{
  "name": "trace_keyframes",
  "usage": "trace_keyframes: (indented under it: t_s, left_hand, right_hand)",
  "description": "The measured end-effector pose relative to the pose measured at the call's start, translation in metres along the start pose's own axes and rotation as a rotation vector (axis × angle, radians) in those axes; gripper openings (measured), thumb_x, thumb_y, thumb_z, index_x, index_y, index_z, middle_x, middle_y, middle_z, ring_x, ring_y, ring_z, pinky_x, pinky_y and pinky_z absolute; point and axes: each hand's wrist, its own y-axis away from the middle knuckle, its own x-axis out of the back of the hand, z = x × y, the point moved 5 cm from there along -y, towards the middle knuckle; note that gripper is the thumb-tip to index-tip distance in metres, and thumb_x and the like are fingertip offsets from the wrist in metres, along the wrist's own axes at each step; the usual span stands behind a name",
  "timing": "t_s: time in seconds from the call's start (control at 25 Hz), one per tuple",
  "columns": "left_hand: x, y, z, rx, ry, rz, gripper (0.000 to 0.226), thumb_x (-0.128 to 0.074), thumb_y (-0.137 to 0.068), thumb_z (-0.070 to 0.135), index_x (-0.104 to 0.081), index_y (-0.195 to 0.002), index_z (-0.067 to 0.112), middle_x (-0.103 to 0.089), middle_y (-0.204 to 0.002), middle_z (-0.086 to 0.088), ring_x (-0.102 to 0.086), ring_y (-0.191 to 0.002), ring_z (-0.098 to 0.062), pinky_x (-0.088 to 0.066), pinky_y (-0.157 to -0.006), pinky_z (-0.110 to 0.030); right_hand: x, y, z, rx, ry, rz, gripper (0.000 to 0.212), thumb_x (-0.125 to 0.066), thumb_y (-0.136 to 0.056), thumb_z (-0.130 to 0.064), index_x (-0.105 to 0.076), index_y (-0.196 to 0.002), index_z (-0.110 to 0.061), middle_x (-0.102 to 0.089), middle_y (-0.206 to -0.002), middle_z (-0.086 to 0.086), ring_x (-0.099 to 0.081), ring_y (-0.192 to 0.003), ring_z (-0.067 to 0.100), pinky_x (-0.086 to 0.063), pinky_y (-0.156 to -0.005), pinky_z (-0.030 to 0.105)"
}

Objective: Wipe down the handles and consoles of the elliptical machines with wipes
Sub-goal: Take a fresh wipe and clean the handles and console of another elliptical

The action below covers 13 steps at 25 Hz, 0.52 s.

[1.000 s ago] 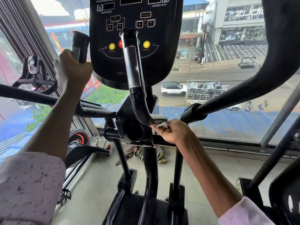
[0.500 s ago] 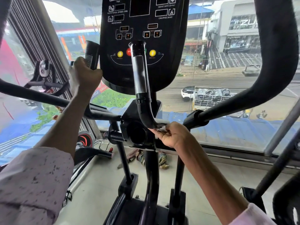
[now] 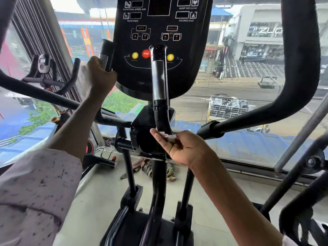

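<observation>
Two hands on the elliptical, console (image 3: 160,41) taken as the reference point

Left hand (image 3: 99,75): below-left of the console, fingers wrapped tight around the left fixed handle (image 3: 106,54). Black top of that handle sticks up above the fist, just beside the console's left edge. Metal sensor strip visible right above the fingers

Right hand (image 3: 184,148): directly below the console, at the bend where the centre handle (image 3: 159,82) curves off to the right. Palm turned up, fingers extended and held together under the bar, thumb side towards the camera. White wipe (image 3: 168,136) sits crumpled between the fingers and the underside of the bend, touching the bar. Only a small part of the wipe shows, rest hidden by hand and bar

Centre handle stands upright in front of the console, overlapping the lower button row: red STOP button (image 3: 145,54) just left of it, one yellow button (image 3: 170,57) just right, another yellow further left

Right swing arm (image 3: 300,68), thick and black, rises well right of the console. Left swing arm (image 3: 35,93) runs out below-left, behind the left forearm

Bundle of rags (image 3: 156,169) on the floor far below the console, behind the centre post

Street, parked vehicles and shopfronts visible through the window behind the console
</observation>
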Motion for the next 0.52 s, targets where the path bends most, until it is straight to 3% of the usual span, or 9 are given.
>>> trace_keyframes:
  t_s: [0.2, 0.32, 0.44, 0.52]
  left_hand:
    - [0.009, 0.005, -0.004, -0.024, -0.044, -0.030, 0.030, -0.054, -0.085, 0.008, -0.058, -0.112, -0.003, -0.062, -0.113, -0.025, -0.057, -0.106, -0.040, -0.043, -0.079, -0.038]
    - [0.003, -0.004, -0.011, 0.004, -0.016, -0.047, 0.032, -0.054, -0.079, 0.016, -0.058, -0.109, 0.007, -0.063, -0.108, -0.018, -0.058, -0.101, -0.037, -0.045, -0.078, -0.038]
    - [-0.002, -0.011, -0.022, 0.046, 0.053, -0.063, 0.038, -0.053, -0.069, 0.023, -0.055, -0.106, 0.014, -0.061, -0.106, -0.012, -0.058, -0.098, -0.034, -0.046, -0.079, -0.040]
    - [-0.003, -0.010, -0.025, 0.056, 0.066, -0.082, 0.035, -0.054, -0.074, 0.021, -0.055, -0.108, 0.017, -0.061, -0.109, -0.013, -0.058, -0.101, -0.036, -0.046, -0.079, -0.041]
  right_hand:
    - [-0.013, 0.011, 0.008, -0.014, -0.067, -0.020, 0.034, -0.026, -0.094, 0.018, -0.054, -0.114, 0.021, -0.064, -0.113, 0.038, -0.068, -0.096, 0.046, -0.061, -0.074, 0.045]
    - [-0.025, 0.028, 0.000, 0.094, 0.009, -0.053, 0.036, -0.025, -0.096, 0.015, -0.047, -0.122, 0.026, -0.062, -0.119, 0.038, -0.070, -0.083, 0.047, -0.063, -0.064, 0.044]
    - [-0.031, 0.053, 0.002, 0.167, 0.127, -0.087, 0.034, -0.028, -0.098, 0.012, -0.046, -0.123, 0.027, -0.064, -0.113, 0.039, -0.073, -0.076, 0.042, -0.063, -0.067, 0.038]
    - [-0.031, 0.064, 0.002, 0.342, 0.310, -0.085, 0.030, -0.033, -0.100, 0.007, -0.052, -0.117, 0.023, -0.069, -0.103, 0.036, -0.075, -0.081, 0.036, -0.063, -0.074, 0.035]
